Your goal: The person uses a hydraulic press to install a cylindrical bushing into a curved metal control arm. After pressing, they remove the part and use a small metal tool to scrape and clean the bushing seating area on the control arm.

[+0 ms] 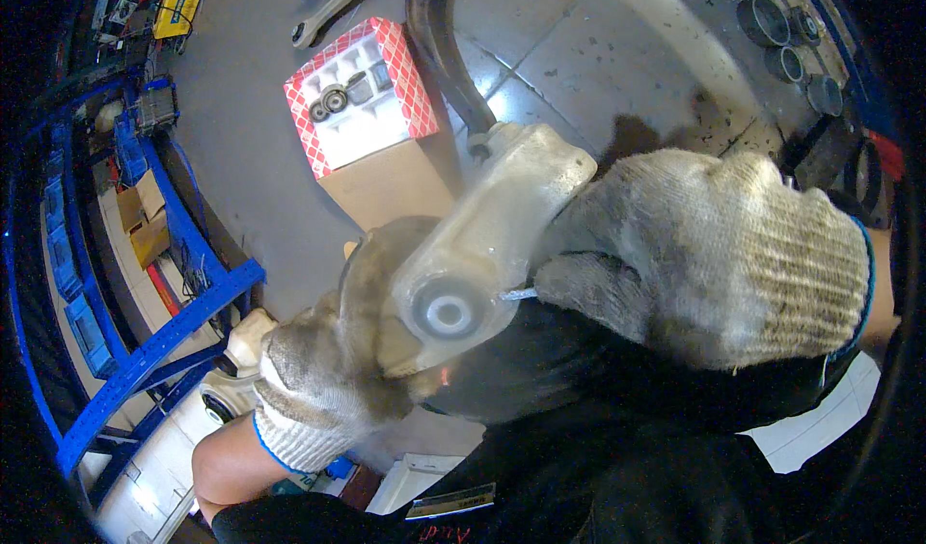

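Note:
A silvery suspension control arm [502, 202], with a round bushing [449, 313] set in its wide end, is held up in front of my body. My left hand [333, 375], in a soiled white knit glove, is closed around its lower left edge; part of the fingers is blurred or hidden behind the metal. My right hand [666, 255], gloved alike, is closed at the arm's right side. From its thumb side a thin pale rod [518, 294] sticks out toward the bushing. The rest of that rod is hidden in the glove.
An open red-and-white patterned box [417, 86] with small bushings [333, 100] stands ahead on the grey floor. Beside it lie a dark curved bar [439, 42] and another arm [338, 12]. A blue rack [164, 337] stands left; several metal rings [762, 20] lie far right.

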A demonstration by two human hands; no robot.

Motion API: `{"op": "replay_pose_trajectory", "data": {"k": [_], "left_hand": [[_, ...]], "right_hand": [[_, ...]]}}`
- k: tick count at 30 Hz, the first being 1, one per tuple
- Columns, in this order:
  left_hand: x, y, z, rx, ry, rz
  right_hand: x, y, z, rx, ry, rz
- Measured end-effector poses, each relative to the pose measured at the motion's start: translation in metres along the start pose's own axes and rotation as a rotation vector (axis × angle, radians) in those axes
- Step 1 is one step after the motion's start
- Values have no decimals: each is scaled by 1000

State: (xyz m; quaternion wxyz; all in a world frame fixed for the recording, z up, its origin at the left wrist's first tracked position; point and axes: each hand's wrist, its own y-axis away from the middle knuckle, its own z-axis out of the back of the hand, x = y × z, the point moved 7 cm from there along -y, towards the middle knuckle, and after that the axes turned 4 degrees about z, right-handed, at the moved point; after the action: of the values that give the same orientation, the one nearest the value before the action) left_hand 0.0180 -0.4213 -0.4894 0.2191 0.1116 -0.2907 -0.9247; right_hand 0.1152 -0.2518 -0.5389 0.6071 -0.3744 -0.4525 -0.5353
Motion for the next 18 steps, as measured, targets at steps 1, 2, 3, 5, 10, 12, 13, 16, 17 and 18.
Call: {"op": "replay_pose_trajectory", "data": {"k": [1,2,3,5,10,12,13,16,17,18], "left_hand": [[-1,-1,1,-7,20,5],[0,-2,1,9,29,35],[0,-3,1,24,37,65],[4,-1,-2,106,28,180],[-4,-4,6,-60,69,106],[-3,-1,3,-50,52,131],[-3,0,2,-28,50,139],[-3,3,-4,64,71,183],[-4,3,-5,61,131,198],[-4,2,-6,55,193,211]], "right_hand": [[1,0,0,-3,-12,-6],[1,0,1,-8,-30,-14],[-3,1,0,-2,-126,-74],[-3,2,2,-12,-86,-108],[18,6,1,59,417,229],[13,7,3,33,206,143],[12,8,3,39,172,117],[10,12,2,48,107,76],[10,14,2,46,95,70],[9,14,1,44,87,61]]}}
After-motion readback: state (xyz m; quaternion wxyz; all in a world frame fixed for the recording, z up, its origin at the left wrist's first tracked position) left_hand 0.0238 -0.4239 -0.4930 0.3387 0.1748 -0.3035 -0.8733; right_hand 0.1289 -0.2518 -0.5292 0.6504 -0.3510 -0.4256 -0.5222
